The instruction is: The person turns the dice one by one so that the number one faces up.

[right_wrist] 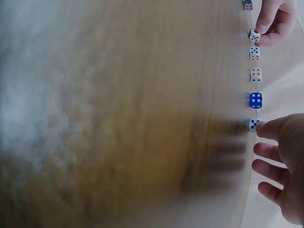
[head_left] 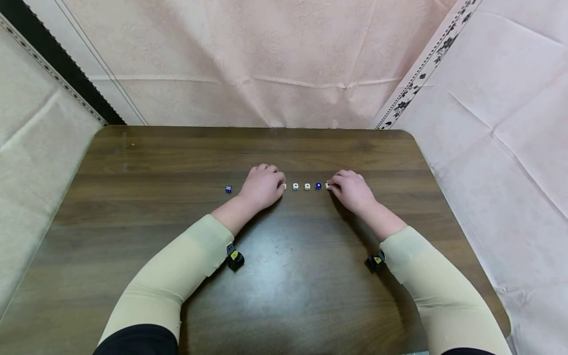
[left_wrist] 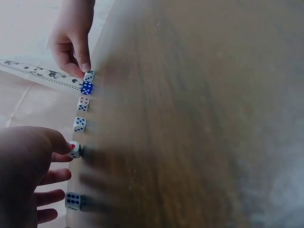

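A row of small dice lies across the table. My left hand (head_left: pixel 263 186) pinches a white die (left_wrist: pixel 74 150) at the row's left end between thumb and finger; it looks slightly tilted in the right wrist view. My right hand (head_left: pixel 350 191) pinches another white die (right_wrist: pixel 254 125) at the right end. Between the hands come a white die (head_left: pixel 295 186), a second white die (head_left: pixel 307 186) with red pips on one face, and a blue die (head_left: pixel 318 186) with white pips, close to the right hand's die. Left of the left hand sits a separate die (head_left: pixel 228 189), dark-looking from above, paler in the left wrist view.
The brown wooden table (head_left: pixel 284 296) has rounded far corners. A pale cloth (head_left: pixel 284 59) hangs behind its far edge, with more white cloth (head_left: pixel 510 123) to the right. Black wrist cameras (head_left: pixel 235 258) sit under both forearms.
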`<state>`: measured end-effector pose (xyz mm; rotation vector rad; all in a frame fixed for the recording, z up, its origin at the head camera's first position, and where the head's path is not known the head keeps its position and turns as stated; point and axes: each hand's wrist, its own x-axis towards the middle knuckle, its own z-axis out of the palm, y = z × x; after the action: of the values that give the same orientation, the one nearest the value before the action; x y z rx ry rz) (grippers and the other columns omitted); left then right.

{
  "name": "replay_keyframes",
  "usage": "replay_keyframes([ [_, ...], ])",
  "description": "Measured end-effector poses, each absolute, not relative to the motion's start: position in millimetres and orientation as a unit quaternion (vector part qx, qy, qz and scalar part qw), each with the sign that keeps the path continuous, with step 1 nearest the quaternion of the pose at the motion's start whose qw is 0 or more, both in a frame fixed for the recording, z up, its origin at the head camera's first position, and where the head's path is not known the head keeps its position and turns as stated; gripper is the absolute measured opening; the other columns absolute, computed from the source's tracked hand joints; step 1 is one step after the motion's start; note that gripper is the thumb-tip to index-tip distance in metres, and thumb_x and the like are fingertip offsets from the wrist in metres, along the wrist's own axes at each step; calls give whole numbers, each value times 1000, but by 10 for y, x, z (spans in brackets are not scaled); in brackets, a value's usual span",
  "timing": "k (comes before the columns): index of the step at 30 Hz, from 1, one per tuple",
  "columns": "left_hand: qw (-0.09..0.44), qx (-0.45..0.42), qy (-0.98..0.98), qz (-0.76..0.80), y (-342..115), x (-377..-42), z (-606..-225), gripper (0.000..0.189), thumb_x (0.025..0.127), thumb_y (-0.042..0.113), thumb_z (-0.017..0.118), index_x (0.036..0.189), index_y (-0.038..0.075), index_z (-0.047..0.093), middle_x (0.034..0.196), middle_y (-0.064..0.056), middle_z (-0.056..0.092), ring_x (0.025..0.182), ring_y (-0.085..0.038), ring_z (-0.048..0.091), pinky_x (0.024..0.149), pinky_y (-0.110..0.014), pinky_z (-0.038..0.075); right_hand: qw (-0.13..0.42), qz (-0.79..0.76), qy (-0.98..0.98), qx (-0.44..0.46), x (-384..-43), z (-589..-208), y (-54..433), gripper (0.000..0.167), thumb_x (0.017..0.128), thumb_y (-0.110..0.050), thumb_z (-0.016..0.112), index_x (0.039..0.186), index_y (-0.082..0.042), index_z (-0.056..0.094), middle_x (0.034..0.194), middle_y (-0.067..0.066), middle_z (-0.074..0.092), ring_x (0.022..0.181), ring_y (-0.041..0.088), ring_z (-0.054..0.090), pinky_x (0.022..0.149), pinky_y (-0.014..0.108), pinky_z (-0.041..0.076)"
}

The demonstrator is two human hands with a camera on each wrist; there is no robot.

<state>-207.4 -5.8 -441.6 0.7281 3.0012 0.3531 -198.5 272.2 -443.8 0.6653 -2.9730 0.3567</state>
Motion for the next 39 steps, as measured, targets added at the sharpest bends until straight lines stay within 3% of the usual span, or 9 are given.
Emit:
replay_keyframes([
  [19, 35, 218, 968, 116, -91, -2111, -4391, 28, 103, 33, 50, 116, 21, 71, 128, -5, 59, 125, -31, 47, 109, -52, 31, 33, 119, -968, 216, -1983, -4409, 2683, 15, 96, -17, 67, 104, -8, 75, 104, 9, 68, 100, 31, 60, 88, 52, 44],
  [27, 41, 236, 961, 136, -103, -2087, -4399, 23, 101, 37, 56, 111, 22, 71, 125, -4, 59, 127, -30, 45, 111, -53, 29, 39, 116, -969, 214, -1969, -4411, 2691, 14, 95, -18, 68, 103, -9, 75, 104, 9, 66, 99, 31, 60, 87, 51, 44],
  [39, 45, 232, 961, 142, -128, -2074, -4377, 26, 102, 37, 54, 114, 20, 69, 125, -3, 59, 127, -30, 45, 110, -51, 30, 20, 140, -969, 202, -2001, -4438, 2747, 16, 95, -19, 69, 104, -9, 76, 109, 10, 64, 103, 31, 59, 91, 52, 46],
])
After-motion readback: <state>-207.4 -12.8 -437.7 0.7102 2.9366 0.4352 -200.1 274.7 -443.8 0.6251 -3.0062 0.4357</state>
